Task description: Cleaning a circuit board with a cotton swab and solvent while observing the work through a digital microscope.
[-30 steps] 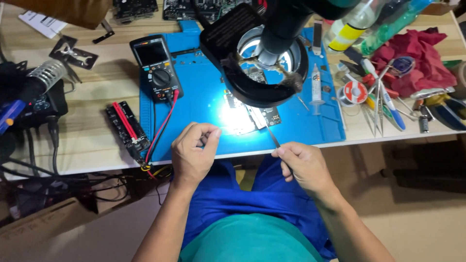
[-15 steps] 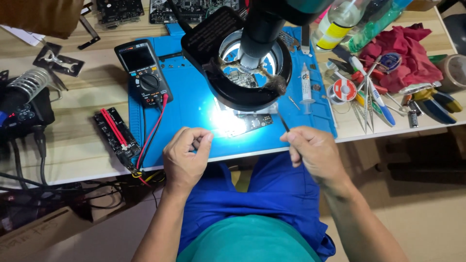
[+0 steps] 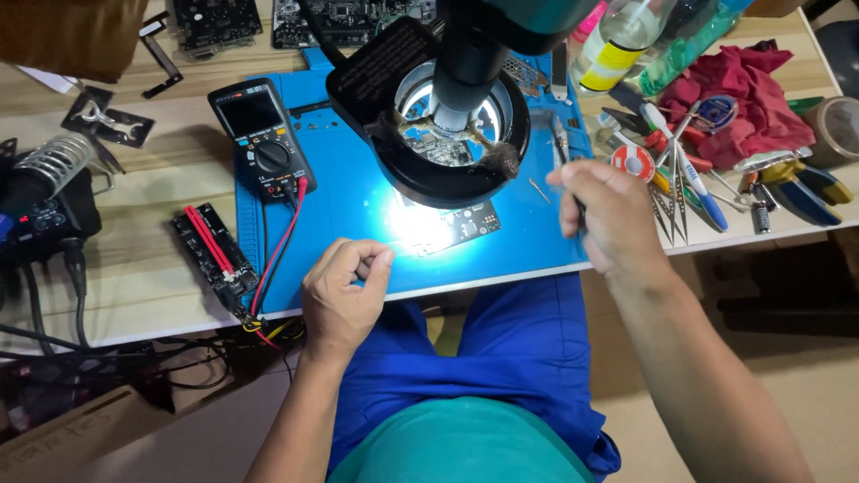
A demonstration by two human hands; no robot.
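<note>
We sit at the front edge of the table (image 3: pixel 134 295), working over a blue mat (image 3: pixel 358 206). Our left hand (image 3: pixel 343 300) rests at the mat's front edge, fingers curled in loosely with the thumb against the forefinger; whether it pinches anything we cannot tell. Our right hand (image 3: pixel 613 215) hovers over the mat's right edge, closed around a thin dark tool (image 3: pixel 580 210) that is mostly hidden by the fingers. Between the hands, a small circuit board (image 3: pixel 456 224) lies brightly lit on the mat, just in front of the microscope (image 3: pixel 447 98) and its ring light. A multimeter (image 3: pixel 259 139) sits on the mat's left side, its red lead (image 3: pixel 277 250) trailing to the front edge. A soldering stand (image 3: pixel 45 179) occupies the table's left edge; pliers (image 3: pixel 796 183), a red cloth (image 3: pixel 752 89) and bottles (image 3: pixel 626 45) crowd the right corner.
</note>
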